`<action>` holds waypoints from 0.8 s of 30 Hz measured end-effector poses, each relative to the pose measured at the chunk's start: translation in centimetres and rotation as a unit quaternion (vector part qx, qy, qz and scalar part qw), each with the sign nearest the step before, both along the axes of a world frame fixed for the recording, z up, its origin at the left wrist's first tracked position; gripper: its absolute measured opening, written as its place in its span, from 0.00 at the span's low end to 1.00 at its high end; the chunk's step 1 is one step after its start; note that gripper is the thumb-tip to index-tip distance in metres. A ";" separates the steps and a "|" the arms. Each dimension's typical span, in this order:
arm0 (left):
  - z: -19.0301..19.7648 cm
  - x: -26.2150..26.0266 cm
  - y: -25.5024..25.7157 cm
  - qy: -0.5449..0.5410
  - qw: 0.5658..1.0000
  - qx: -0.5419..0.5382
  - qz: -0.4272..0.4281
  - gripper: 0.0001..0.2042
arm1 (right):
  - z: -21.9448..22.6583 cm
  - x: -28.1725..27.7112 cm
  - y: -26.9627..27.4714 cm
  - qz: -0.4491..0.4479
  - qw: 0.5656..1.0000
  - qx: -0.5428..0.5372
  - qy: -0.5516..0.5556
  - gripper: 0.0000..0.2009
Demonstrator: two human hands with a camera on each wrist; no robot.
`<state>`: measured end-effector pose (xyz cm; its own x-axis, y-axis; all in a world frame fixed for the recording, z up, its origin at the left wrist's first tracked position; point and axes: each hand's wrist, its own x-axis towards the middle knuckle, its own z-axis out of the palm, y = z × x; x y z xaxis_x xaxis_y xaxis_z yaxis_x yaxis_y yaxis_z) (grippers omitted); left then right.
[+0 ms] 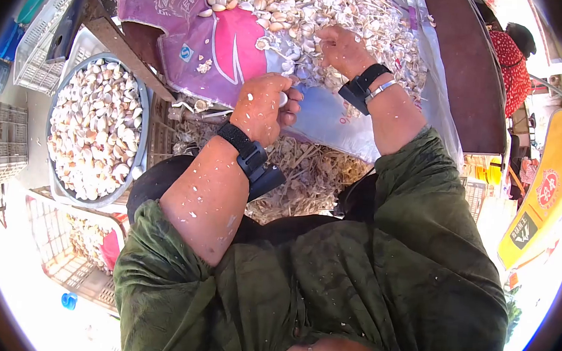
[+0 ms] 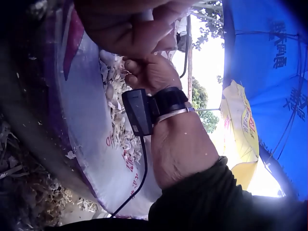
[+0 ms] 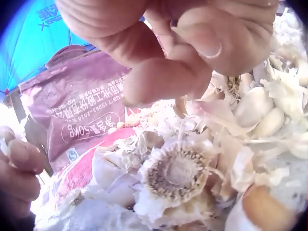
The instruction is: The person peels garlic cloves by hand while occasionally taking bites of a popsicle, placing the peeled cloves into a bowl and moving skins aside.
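Observation:
In the head view my left hand (image 1: 263,106) is at the near edge of the sack sheet, its fingers curled. Something small and pale (image 1: 282,99) shows among those fingers; I cannot tell whether it is gripped or worn. My right hand (image 1: 348,53) is over the heap of garlic (image 1: 299,10), fingers loosely bent, with nothing visible between them. Close below it in the right wrist view lies a garlic bulb (image 3: 175,175), its root plate facing the camera, among papery skins and loose cloves (image 3: 255,106).
A purple and pink printed sack (image 1: 153,3) lies under the heap. At the left stands a round tub (image 1: 144,123) full of cloves, with plastic crates (image 1: 57,23) around it. Dry stalks and husks (image 1: 300,177) lie below the sheet's edge. A person in red (image 1: 510,71) is at the right.

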<state>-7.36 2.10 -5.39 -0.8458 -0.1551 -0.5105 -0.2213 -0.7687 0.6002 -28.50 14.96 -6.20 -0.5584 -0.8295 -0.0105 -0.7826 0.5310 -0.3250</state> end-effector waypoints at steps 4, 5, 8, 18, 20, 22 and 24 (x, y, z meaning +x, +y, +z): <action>0.1 0.2 0.4 0.035 0.999 -0.003 -0.009 0.10 | 0.7 0.4 -0.9 -0.039 0.995 -0.069 0.063 0.10; 0.1 0.3 0.3 0.036 0.999 -0.013 -0.026 0.11 | 0.6 0.0 -1.1 -0.011 0.996 -0.034 0.081 0.09; 0.1 0.3 0.0 0.023 0.999 -0.019 -0.029 0.11 | 0.5 0.3 -2.6 0.026 0.994 0.015 0.104 0.09; 0.4 0.2 0.2 0.003 1.000 -0.006 -0.023 0.09 | 2.2 2.4 -3.7 0.028 0.982 0.129 0.134 0.10; 0.2 0.1 0.2 0.006 1.000 -0.009 -0.020 0.09 | 1.0 0.5 -2.7 0.087 0.980 0.073 0.164 0.11; 0.3 0.0 0.3 0.009 1.000 -0.010 -0.017 0.09 | 2.0 0.9 -2.2 0.147 0.970 0.017 0.192 0.11; 0.6 -0.2 0.2 -0.012 1.000 -0.006 -0.011 0.10 | 4.1 2.6 -1.2 -0.090 0.954 -0.088 -0.274 0.10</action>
